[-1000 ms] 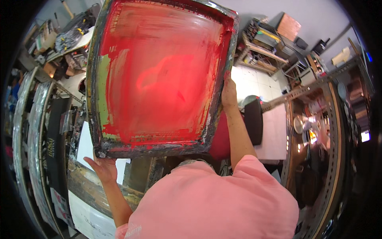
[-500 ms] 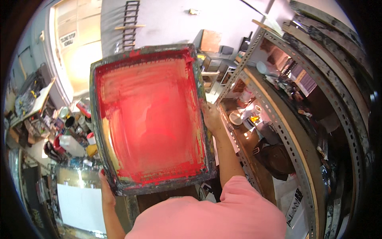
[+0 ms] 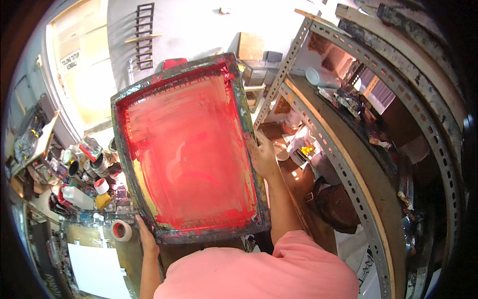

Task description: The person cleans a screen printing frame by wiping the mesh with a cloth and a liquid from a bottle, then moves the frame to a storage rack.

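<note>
A large screen-printing frame (image 3: 189, 154) fills the middle of the view, tilted up before me. Its mesh is smeared with wet-looking red ink, and its dark border is crusted with old paint. My right hand (image 3: 262, 154) grips the right edge, fingers bent over the rim. At the lower left corner, my left hand (image 3: 148, 238) supports the frame, thumb showing along the edge and the other fingers hidden behind it. A white sheet (image 3: 95, 271) lies on the board at the lower left, with a roll of tape (image 3: 121, 230) beside it.
To the right stands a perforated metal shelf rack (image 3: 338, 159) holding a clear container (image 3: 318, 77) and a dark bag (image 3: 336, 204). Paint cans (image 3: 99, 164), a white jug (image 3: 78, 197) and a yellow container (image 3: 102, 201) crowd the left. A door (image 3: 82, 70) is at the back left.
My view has shifted slightly right, and the frame leans a little more. The tape roll beside the white sheet has come into sight. Both hands keep their hold on the frame.
</note>
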The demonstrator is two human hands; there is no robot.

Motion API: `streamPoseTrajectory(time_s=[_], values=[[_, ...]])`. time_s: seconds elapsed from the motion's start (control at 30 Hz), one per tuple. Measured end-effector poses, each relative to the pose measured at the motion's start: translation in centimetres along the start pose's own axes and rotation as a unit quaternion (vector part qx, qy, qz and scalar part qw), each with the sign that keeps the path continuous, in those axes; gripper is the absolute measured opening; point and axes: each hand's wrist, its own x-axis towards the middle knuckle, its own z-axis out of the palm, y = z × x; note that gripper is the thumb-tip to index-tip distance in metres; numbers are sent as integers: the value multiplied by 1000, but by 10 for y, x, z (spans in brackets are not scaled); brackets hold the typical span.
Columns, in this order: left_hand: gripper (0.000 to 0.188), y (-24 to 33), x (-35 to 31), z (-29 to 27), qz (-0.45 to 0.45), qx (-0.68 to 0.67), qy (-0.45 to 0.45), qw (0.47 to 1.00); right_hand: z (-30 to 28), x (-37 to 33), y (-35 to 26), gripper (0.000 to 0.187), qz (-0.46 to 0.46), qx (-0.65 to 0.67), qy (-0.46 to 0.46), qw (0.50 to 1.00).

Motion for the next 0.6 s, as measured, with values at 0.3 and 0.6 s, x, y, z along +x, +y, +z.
streamPoseTrajectory(time_s=[0.3,0.6], values=[[90,-23,21,12,-30,94,-8,995,-13,36,60,62,-9,-76,35,996],[67,19,66,39,-151,42,-77,985,13,126,116,56,37,-323,-43,945]])
